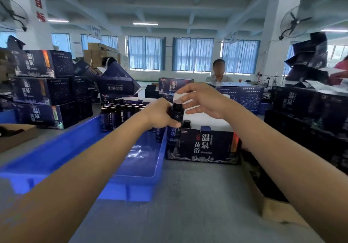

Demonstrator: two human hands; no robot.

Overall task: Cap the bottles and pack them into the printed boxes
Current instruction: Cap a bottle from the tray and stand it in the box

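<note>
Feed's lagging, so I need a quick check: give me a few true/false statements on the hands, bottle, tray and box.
1. The left hand grips a bottle. True.
2. The right hand holds a box lid. False: it is open, fingers spread beside the bottle's top.
3. The tray is red. False: it is blue.
4. Other bottles stand at the tray's far end. True.
5. The box nearest the hands is sealed. False: its top is open.
</note>
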